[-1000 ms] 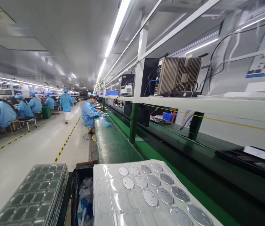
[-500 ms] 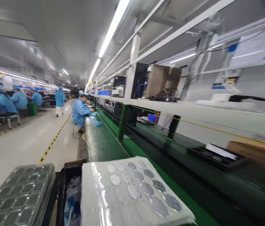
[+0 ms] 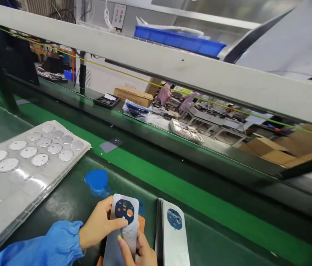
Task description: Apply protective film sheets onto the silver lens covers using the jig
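Observation:
A silvery phone back cover (image 3: 128,232) with a dark camera patch full of cutouts is held upright at the bottom centre. My left hand (image 3: 99,223) grips its upper left edge, the thumb lying across the front just below the camera patch. Lower down, my right hand (image 3: 141,249) is closed on the right edge, thumb on the front face. Orange (image 3: 141,222) shows behind the cover and through its holes; what it belongs to is mostly hidden. Close by on the right stands a stack of similar phone back covers (image 3: 174,240).
On the left lies a plastic-covered tray (image 3: 47,181) with round silvery pieces. Blue patches (image 3: 97,180) mark the dark green bench. A small grey plate (image 3: 111,145) lies on the green strip (image 3: 156,177). A white shelf beam (image 3: 144,50) crosses above, carrying a blue bin (image 3: 178,40).
My view has swung right and down from the aisle to the bench. Both hands, the phone back cover and the stack have come into sight; the tray now appears further left.

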Demonstrator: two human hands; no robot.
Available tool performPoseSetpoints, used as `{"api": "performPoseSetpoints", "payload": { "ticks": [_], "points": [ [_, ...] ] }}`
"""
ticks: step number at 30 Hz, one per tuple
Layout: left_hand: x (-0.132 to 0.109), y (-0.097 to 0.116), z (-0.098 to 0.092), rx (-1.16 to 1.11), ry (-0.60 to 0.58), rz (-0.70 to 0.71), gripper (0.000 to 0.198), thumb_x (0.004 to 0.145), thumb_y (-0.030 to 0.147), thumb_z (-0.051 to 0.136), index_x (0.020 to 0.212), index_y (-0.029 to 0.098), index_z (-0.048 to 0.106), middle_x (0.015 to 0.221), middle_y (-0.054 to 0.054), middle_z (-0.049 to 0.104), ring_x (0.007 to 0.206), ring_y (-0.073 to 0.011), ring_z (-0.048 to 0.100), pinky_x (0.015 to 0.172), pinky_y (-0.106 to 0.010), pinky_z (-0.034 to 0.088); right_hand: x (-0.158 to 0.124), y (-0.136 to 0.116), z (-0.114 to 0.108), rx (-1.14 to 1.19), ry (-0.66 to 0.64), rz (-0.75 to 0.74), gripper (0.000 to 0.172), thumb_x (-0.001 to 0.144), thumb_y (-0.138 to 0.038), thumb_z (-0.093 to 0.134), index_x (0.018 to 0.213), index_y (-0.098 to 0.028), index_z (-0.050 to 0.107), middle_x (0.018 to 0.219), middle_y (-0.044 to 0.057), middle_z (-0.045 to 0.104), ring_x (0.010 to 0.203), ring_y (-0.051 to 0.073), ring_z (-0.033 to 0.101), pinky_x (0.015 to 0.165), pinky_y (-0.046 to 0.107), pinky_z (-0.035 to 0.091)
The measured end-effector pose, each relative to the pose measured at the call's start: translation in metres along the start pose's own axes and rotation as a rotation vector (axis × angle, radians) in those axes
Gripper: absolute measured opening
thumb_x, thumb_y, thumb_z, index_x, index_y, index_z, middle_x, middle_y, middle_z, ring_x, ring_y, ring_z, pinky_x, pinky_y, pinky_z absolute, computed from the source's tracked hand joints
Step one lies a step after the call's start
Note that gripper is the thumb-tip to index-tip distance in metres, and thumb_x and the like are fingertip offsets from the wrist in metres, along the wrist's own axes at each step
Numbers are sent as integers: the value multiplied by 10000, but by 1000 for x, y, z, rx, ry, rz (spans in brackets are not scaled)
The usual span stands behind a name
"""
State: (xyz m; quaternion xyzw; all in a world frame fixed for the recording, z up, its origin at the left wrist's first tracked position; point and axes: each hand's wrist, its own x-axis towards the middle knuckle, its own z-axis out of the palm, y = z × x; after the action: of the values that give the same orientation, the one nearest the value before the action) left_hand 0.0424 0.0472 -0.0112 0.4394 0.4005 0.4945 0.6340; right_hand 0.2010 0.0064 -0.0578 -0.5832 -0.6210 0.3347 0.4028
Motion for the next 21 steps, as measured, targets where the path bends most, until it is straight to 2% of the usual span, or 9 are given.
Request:
{"api": "performPoseSetpoints", "payload": {
  "ticks": [3, 6, 8, 9, 10, 12, 15, 17, 21],
  "points": [
    [-3, -1, 3, 77, 52, -5, 429, 704, 273, 796, 1060, 139, 597, 955, -40, 721, 873, -193, 666, 775, -282, 509, -2, -9, 7, 149, -46, 57, 485, 796, -601, 618, 1032, -183, 687, 572, 22, 648, 628, 217, 671, 584, 251, 546],
    [-2, -2, -1, 124, -37, -1, 463, 786, 295, 725, 1183, 131, 555, 1019, -74, 717, 943, -217, 668, 839, -316, 515, 1, -17, 2, 358, -90, 127, 466, 789, -565, 649, 1043, -174, 654, 802, 61, 714, 751, 218, 688, 697, 269, 559],
    [-2, -2, -5, 186, -102, 9, 554, 844, 286, 661, 1338, 149, 450, 1083, -96, 707, 988, -232, 669, 874, -355, 525, 5, -20, -4, 450, -118, 162, 447, 806, -536, 645, 1059, -169, 641, 942, 83, 717, 837, 219, 685, 771, 283, 551],
    [-2, -2, -7, 257, -88, 44, 586, 870, 275, 625, 1397, 173, 391, 1143, -108, 688, 1026, -238, 660, 880, -370, 533, 7, -21, -7, 456, -128, 163, 436, 820, -522, 636, 1068, -164, 640, 970, 87, 712, 867, 221, 679, 798, 289, 544],
    [-2, -3, -9, 369, -40, 114, 577, 891, 261, 594, 1421, 203, 373, 1221, -118, 651, 1087, -247, 635, 896, -387, 534, 9, -22, -9, 435, -137, 153, 425, 833, -510, 624, 1071, -158, 644, 952, 84, 710, 880, 223, 674, 807, 292, 539],
    [-2, -4, -11, 676, 69, 349, 434, 913, 231, 566, 1341, 262, 505, 1354, -104, 561, 1231, -271, 538, 968, -431, 505, 13, -24, -13, 354, -142, 114, 415, 860, -493, 593, 1082, -147, 650, 846, 59, 697, 854, 220, 663, 790, 288, 531],
    [-2, -5, -11, 1057, 41, 694, 248, 908, 199, 597, 1136, 261, 671, 1304, -74, 609, 1291, -291, 473, 1031, -475, 457, 15, -26, -17, 265, -142, 37, 361, 897, -473, 534, 1008, -152, 657, 760, 30, 659, 743, 185, 630, 732, 264, 512],
    [-1, -4, -10, 1144, -28, 799, 234, 903, 175, 605, 1118, 233, 678, 1205, -72, 675, 1237, -284, 527, 979, -454, 502, 16, -27, -19, 216, -147, -12, 324, 914, -451, 504, 920, -160, 649, 767, 31, 650, 696, 161, 597, 688, 242, 484],
    [1, -1, -7, 1203, -50, 878, 263, 889, 65, 560, 1080, 203, 678, 1141, -66, 713, 1147, -262, 599, 887, -409, 549, 13, -26, -20, 92, -149, -56, 333, 925, -442, 475, 797, -170, 619, 659, 7, 582, 582, 131, 498, 558, 221, 389]
  ]
}}
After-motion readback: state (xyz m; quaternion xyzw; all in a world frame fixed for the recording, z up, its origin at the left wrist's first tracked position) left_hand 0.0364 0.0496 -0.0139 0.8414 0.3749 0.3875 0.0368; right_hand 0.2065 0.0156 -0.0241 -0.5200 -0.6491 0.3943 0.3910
